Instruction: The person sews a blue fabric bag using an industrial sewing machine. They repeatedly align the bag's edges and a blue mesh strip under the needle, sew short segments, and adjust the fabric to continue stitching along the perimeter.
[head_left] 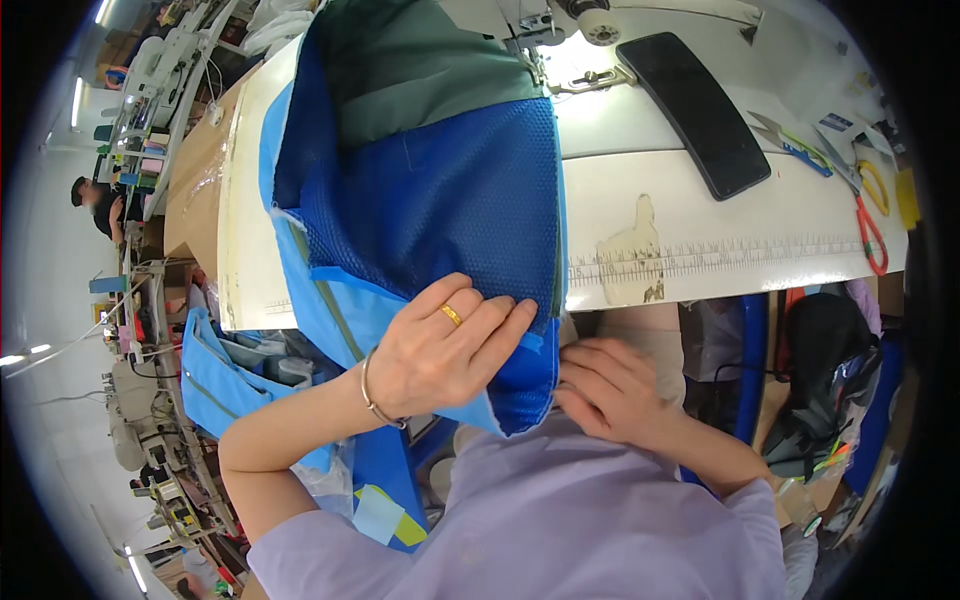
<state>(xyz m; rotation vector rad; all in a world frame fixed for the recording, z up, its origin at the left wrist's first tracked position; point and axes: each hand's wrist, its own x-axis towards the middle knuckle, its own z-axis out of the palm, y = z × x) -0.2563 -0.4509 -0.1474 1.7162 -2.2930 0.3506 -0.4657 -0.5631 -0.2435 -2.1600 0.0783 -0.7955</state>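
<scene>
On blue mesh garment (pixel 440 200), seemingly both hands.

Lilac short sleeves — gold ring and thin bangle on left hand (pixel 445 350)

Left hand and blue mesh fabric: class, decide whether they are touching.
Touching. The head view shows the left hand lying flat on the blue mesh fabric at the table edge, its fingers pressing the lower hem.

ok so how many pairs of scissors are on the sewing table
2. Red-handled scissors lie at the table's right edge; yellow-handled scissors lie just above them. Others may be hidden under the blue fabric.
</scene>
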